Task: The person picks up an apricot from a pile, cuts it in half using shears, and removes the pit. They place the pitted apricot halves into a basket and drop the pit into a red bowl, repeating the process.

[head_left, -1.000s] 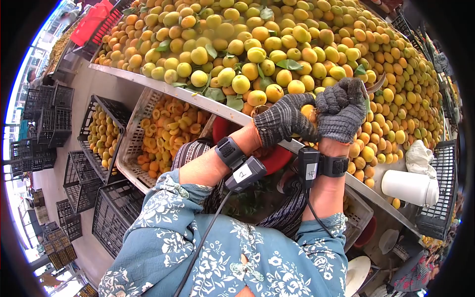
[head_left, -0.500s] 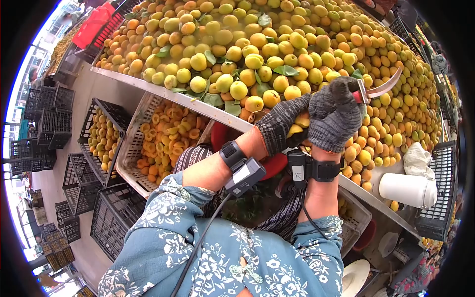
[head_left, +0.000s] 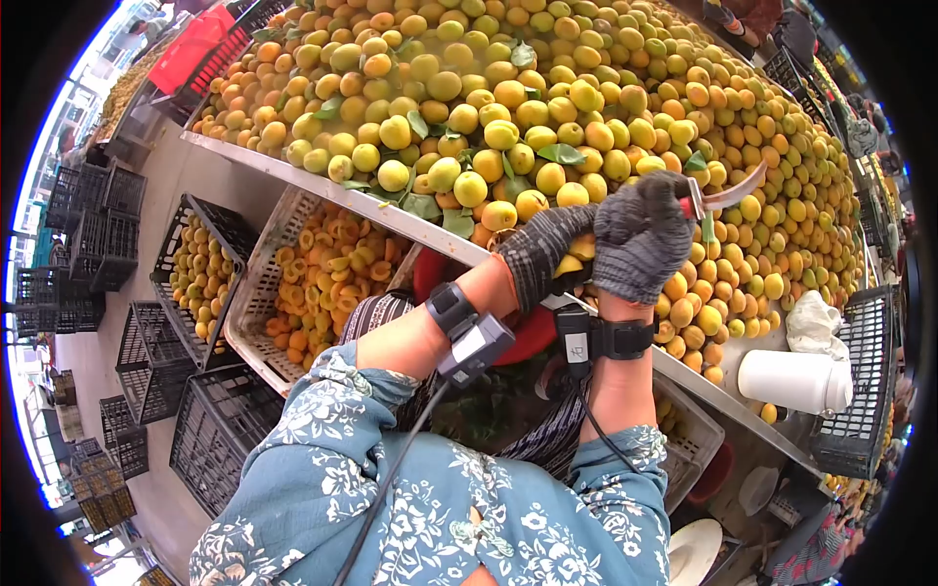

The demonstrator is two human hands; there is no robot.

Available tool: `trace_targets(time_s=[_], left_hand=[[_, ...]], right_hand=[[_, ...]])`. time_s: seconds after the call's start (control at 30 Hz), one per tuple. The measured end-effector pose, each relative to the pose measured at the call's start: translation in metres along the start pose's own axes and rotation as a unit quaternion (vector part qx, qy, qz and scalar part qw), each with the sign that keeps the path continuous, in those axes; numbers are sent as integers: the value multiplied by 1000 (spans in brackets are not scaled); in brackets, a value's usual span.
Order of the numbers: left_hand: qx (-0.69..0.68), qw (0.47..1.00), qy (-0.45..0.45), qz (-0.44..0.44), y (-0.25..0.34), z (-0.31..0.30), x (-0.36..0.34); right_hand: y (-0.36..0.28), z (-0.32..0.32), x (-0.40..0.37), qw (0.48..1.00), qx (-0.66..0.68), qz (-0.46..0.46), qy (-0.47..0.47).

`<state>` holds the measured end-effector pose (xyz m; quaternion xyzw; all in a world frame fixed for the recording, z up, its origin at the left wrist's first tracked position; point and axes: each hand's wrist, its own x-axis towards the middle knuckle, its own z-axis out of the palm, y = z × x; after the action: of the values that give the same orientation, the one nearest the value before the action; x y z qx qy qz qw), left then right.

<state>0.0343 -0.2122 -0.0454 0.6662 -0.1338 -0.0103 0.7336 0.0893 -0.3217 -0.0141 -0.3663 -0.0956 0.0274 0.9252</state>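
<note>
Both hands wear dark grey knitted gloves and are close together at the table's near edge. My right hand is closed round the red handle of a curved knife, whose blade points to the upper right. Just left of it, my left hand is curled against a yellow-orange apricot, partly hidden between the two hands. A large heap of apricots with some green leaves lies behind and around them.
A white crate of halved apricots stands at the left, beside a black crate of whole ones. A red container sits below my hands. A white jar and a black crate are at the right.
In the picture, both hands and the knife have shifted slightly left. The hands remain close together, with the knife still in my right hand.
</note>
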Motion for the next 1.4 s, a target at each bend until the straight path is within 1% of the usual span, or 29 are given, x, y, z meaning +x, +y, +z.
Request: trace_targets(time_s=[0.07, 0.17, 0.23, 0.27, 0.3, 0.33, 0.37, 0.43, 0.47, 0.5, 0.53, 0.57, 0.6, 0.63, 0.67, 0.7, 0.77, 0.83, 0.87, 0.9, 0.93, 0.97, 1.03, 1.13, 1.17, 1.23, 1.27, 1.33, 1.4], left_hand=[[80, 995, 7, 62, -8, -1, 3], [323, 924, 21, 204, -24, -9, 4], [287, 928, 22, 235, -25, -9, 2], [285, 932, 20, 221, -24, -8, 0], [284, 936, 18, 207, -25, -8, -4], [310, 931, 12, 192, -33, -10, -10], [341, 925, 9, 171, -40, -13, -15], [432, 884, -45, 173, -38, -17, -18], [182, 976, -100, -70, -67, -17, -19], [184, 976, -102, -63, -78, -18, -18], [361, 925, -82, 81, -84, -20, -17], [518, 825, -55, 220, -90, -23, -18], [646, 680, -24, 346, -88, -23, -18], [648, 677, -24, 349, -86, -23, -20], [389, 907, -42, 158, -83, -23, -23], [68, 995, -54, -57, -73, -21, -25], [115, 991, -12, -65, -19, -9, -20], [263, 947, -28, 180, 5, -2, -15], [207, 972, -13, 110, -6, -5, -13], [206, 972, -12, 110, -13, -5, -10], [76, 996, -32, 26, -17, -5, -6], [-56, 995, -51, -58, -21, -6, -3], [-34, 994, -26, -104, 3, 4, 3], [112, 990, -31, 84, 4, 4, 6], [111, 990, -30, 83, -8, 5, 7], [-191, 972, 7, -134, -22, 9, 9], [-190, 972, 7, -134, -27, 7, 8], [-7, 998, -52, 35, -11, 7, 8], [-14, 998, -50, 27, -9, 6, 7]], right_hand=[[2, -9, 4, 998, 55, 10, -10], [0, -13, 3, 996, 89, 25, 2], [5, -16, 2, 996, 91, 23, -4], [-1, -13, 0, 946, -283, -154, -26], [-5, -7, -4, 732, -609, -305, -26], [2, 4, -9, 871, -440, -219, 7], [9, 14, -14, 963, -240, -117, 31], [-2, 26, -19, 891, -407, -188, -73], [2, 25, -20, 875, -442, -171, -100], [5, 23, -20, 857, -476, -151, -126], [-1, 30, -19, 830, -502, -192, -151], [-7, 32, -20, 802, -531, -184, -202], [-10, 33, -20, 788, -535, -203, -228], [-12, 34, -20, 772, -538, -223, -254], [-13, 33, -20, 762, -546, -220, -270], [-15, 34, -20, 762, -545, -224, -270], [-19, 34, -20, 825, -469, -193, -251], [-14, 25, -17, 853, -442, -188, -203], [-14, 22, -16, 937, -319, -99, -103], [-14, 20, -16, 983, -184, -6, -1], [-14, 19, -13, 996, -76, 6, 36], [-10, 3, -5, 998, -46, 15, 34], [-12, 1, 0, 997, 29, 16, 67], [-14, -4, 3, 995, 85, 24, 47], [-13, -6, 3, 995, 84, 25, 48], [-12, -8, 4, 992, 114, 32, 48], [-13, -8, 4, 993, 107, 38, 30], [-15, -3, 4, 993, 102, 51, 25], [-13, -4, 5, 993, 98, 64, 21]])
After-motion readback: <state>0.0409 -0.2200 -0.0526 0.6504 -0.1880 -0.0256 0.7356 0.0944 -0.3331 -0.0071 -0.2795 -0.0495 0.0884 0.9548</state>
